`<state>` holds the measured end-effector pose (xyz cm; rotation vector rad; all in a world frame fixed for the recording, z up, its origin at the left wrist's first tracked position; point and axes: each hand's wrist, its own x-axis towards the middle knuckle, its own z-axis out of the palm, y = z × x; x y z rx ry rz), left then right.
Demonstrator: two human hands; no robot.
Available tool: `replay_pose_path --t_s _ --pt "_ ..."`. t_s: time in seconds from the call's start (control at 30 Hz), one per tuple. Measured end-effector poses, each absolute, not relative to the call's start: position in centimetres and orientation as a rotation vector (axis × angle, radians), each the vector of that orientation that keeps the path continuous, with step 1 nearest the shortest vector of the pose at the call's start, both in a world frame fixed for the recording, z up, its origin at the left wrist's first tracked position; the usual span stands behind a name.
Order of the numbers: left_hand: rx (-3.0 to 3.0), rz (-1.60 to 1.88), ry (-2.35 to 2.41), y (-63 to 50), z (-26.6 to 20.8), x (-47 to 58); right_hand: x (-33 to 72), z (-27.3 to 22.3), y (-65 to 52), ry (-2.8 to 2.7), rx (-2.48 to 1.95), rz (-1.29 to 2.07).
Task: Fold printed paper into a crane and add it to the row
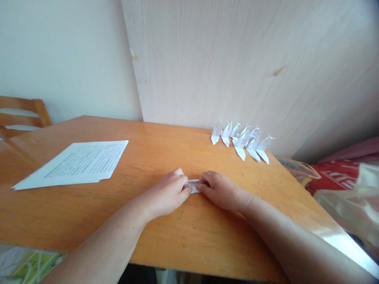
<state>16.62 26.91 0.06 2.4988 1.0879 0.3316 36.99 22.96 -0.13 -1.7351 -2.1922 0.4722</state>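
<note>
Between my hands, just above or on the tabletop, is a small folded piece of white paper (pixel 194 186). My left hand (pixel 171 188) pinches its left end, thumb toward me and fingers curled behind. At the other end my right hand (pixel 220 190) grips it the same way, with the fingers bent inward. Only the middle strip of the paper shows; both ends are covered by my fingers. Farther back on the right, several folded white paper pieces (pixel 241 142) with pointed tips stand in a cluster.
A stack of printed paper sheets (pixel 89 161) lies on the left of the wooden table (pixel 166 152). A pale wooden panel (pixel 207 63) rises behind it. Beside the right edge are red and clear plastic bags (pixel 340 177). A wooden chair (pixel 23 112) stands at far left.
</note>
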Motion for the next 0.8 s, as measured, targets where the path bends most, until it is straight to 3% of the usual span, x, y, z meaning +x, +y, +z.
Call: replay_pose_path --t_s 0.8 --pt "2.473 0.388 1.071 26.85 0.03 16.69 37.32 -0.98 23.01 -2.098 -1.716 0.575"
